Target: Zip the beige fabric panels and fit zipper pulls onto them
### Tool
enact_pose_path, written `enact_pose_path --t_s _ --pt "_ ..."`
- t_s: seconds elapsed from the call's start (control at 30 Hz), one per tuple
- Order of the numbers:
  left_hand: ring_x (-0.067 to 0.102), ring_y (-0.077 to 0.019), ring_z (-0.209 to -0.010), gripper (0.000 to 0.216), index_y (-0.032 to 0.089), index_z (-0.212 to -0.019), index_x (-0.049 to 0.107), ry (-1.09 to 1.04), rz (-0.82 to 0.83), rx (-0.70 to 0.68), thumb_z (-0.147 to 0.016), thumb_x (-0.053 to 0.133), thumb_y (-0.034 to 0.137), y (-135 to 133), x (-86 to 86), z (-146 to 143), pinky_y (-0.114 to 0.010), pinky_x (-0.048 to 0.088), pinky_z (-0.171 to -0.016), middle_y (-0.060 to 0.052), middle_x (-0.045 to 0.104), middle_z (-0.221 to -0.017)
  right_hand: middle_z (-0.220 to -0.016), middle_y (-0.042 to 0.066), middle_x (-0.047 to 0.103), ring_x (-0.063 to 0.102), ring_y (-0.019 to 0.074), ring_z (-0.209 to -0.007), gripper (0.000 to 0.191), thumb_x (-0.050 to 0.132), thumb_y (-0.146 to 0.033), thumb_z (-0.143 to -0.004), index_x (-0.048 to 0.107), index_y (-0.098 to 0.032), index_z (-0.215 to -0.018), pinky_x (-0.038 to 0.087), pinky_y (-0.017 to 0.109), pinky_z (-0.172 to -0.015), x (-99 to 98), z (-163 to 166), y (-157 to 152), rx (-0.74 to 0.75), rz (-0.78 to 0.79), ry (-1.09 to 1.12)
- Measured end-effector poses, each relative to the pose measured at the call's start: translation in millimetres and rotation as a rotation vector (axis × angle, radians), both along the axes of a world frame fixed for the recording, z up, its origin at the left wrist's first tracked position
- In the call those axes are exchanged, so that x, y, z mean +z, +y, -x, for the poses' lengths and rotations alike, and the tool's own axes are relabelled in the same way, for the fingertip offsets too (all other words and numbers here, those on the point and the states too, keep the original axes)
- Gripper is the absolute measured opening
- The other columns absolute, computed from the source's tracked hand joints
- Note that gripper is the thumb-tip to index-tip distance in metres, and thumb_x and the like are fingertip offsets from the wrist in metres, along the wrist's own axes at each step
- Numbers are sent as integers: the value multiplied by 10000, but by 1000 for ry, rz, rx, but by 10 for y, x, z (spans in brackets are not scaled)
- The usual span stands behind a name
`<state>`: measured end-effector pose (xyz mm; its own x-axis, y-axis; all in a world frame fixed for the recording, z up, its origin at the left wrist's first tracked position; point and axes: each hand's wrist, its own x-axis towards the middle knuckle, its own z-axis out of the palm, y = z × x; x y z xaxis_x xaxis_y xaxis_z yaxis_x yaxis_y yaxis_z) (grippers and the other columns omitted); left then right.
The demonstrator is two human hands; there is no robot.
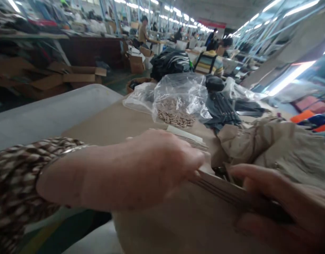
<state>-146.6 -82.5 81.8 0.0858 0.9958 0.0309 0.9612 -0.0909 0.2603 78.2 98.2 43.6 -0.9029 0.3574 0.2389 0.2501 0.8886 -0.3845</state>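
Observation:
My left hand (157,169) reaches across the middle with its fingers closed on the edge of a beige cloth piece (218,185) that has dark parallel lines along it. At the lower right my right hand (281,194) is closed round the other end of the same piece, its thumb on top. Blur hides the fingertips. A small dark item (222,173) shows between the hands; its kind is unclear. Just beyond my left hand lie flat pale strips (187,134). Behind them is a clear plastic bag (181,91) with many small brown pieces (175,118).
The brown tabletop (112,120) has a whitish sheet (72,106) along its left side. Crumpled beige cloth (278,144) and dark garments (222,109) are heaped at right. Open cardboard boxes (83,76) stand on the left floor. A person in a striped top (208,63) sits ahead.

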Motion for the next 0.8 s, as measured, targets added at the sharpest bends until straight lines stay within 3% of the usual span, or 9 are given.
enact_pose_path --t_s 0.1,0.17,0.37,0.47,0.63,0.73,0.8 --pt "565 -103 -588 252 184 -720 631 -30 65 95 -930 536 285 25 -344 286 -240 381 -522 10 643 -666 -576 1 637 553 153 -448 288 551 -575 -851 684 -328 -785 405 269 -408 -296 243 115 202 234 -243" --pt "583 -115 -602 269 169 -748 653 3 85 129 -946 518 292 162 -610 442 -246 384 -544 -5 650 -672 -563 -1 617 561 149 -488 389 477 -543 -901 639 -258 -691 399 258 -458 -505 442 273 171 259 -317" --pt "657 -209 -703 261 108 -874 700 204 220 283 -937 512 277 659 -1259 689 -292 430 -602 -124 706 -794 -783 30 704 642 181 -746 296 492 -410 -929 692 -231 -806 393 264 -624 -1163 962 706 -14 -102 -540" --pt "666 -224 -716 247 104 -902 702 218 257 304 -931 525 274 749 -1458 755 -306 453 -634 -138 713 -813 -870 53 720 650 189 -805 301 482 -386 -950 700 -218 -827 404 269 -655 -1408 1081 763 -54 -147 -583" --pt "653 -306 -897 214 89 -928 678 287 186 271 -925 488 185 753 -1525 664 -428 478 -791 -175 682 -935 -859 63 714 648 201 -795 298 512 -398 -943 712 -209 -827 434 284 -667 -1522 1136 781 -73 -125 -577" --pt "602 -285 -998 191 108 -998 646 252 40 55 -914 479 146 760 -1547 472 -433 471 -889 -151 642 -1031 -840 70 703 641 201 -789 295 524 -380 -944 705 -192 -806 458 293 -689 -1412 1129 689 -119 -120 -568" --pt "579 -254 -1043 188 127 -1032 636 167 -15 -91 -926 502 205 752 -1636 360 -394 465 -955 -133 626 -1090 -932 89 696 630 213 -862 244 530 -359 -944 694 -179 -928 473 310 -745 -1311 1104 533 -184 -138 -540"
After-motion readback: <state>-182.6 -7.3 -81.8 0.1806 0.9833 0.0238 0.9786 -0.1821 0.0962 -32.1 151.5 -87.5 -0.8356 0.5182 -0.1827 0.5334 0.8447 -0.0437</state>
